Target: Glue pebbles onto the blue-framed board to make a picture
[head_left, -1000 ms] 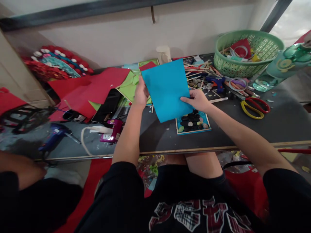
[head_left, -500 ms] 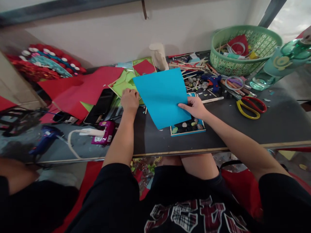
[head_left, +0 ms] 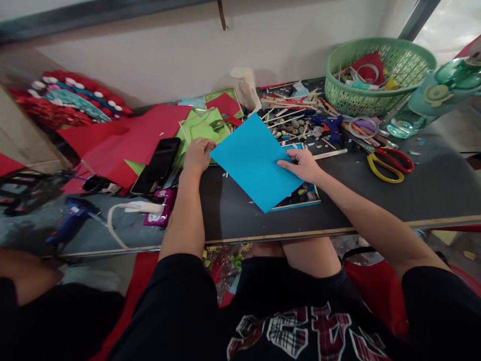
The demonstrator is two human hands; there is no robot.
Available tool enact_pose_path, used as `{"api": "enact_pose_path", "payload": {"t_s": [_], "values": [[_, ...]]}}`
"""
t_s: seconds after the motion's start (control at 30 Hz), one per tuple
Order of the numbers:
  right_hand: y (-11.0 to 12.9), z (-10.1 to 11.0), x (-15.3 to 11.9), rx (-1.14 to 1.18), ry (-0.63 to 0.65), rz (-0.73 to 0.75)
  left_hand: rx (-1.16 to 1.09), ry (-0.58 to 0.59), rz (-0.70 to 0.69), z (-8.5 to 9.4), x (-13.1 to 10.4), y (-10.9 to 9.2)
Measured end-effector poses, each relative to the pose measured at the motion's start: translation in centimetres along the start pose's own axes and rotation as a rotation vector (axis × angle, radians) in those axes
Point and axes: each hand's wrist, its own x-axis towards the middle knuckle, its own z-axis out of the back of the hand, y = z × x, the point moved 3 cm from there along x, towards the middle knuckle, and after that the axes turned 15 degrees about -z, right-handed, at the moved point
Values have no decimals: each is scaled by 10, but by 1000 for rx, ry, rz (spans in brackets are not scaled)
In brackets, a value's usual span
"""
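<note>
A blue sheet of paper [head_left: 255, 160] is held between my two hands, turned so that one corner points toward me. My right hand [head_left: 302, 165] grips its right side, thumb on top and fingers underneath. At the left corner, the curled fingers of my left hand [head_left: 199, 153] close on the paper. Partly covered by the sheet lies a shallow frame [head_left: 296, 204] edged with thin sticks, with several pebbles [head_left: 310, 194] inside. Behind my left hand is a green paper piece with a stick border [head_left: 205, 125].
Sticks and pebbles [head_left: 291, 125] lie behind the sheet, near a blue glue gun [head_left: 330, 128]. Scissors [head_left: 391, 165], a green basket [head_left: 381, 100] and a bottle [head_left: 406, 120] stand right. Red paper [head_left: 131, 130], a phone [head_left: 161, 160] and another glue gun [head_left: 73, 215] lie left.
The blue sheet has rotated, its near corner swinging right and its top corner left, covering more of the framed piece. My left hand has shifted slightly; the right keeps its grip.
</note>
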Motion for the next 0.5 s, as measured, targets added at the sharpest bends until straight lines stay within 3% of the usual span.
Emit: {"api": "enact_pose_path", "payload": {"t_s": [0.1,0.23,0.5], "values": [[2,2,0,2,-46,12,12,-8,-24,14,-8,-6],[0,4,-1,101,-75,-13,69,103,44,28,-14,-7],[-1,2,-4,143,-79,-14,160,241,-3,37,-15,-18]]}}
